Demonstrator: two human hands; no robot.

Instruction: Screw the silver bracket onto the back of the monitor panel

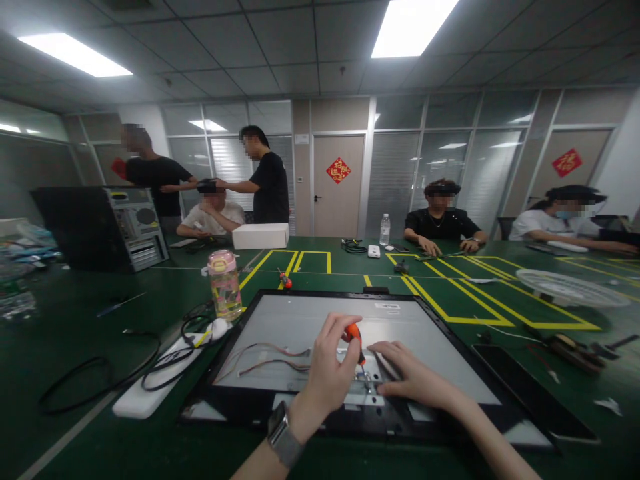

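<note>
An orange-and-black screwdriver (355, 333) is gripped at its handle in my left hand (330, 367), tip pointing down. The tip meets small metal parts (367, 381) on a light metal plate (371, 400). This plate lies on the back of a flat display panel (280, 320) with a black frame, flat on the table. My right hand (410, 377) rests on the panel just right of the plate, thumb and fingers apart, holding nothing visible. Thin cables (273, 363) run leftward from the plate, left of my left hand. A watch (285, 433) is on my left wrist.
Left of the panel are a white power strip (150, 383), black cords and a bottle (225, 287). A dark flat slab (533, 390) lies to the right. Another red-handled screwdriver (285, 280) lies beyond the panel. Several people sit or stand across the green table (345, 283).
</note>
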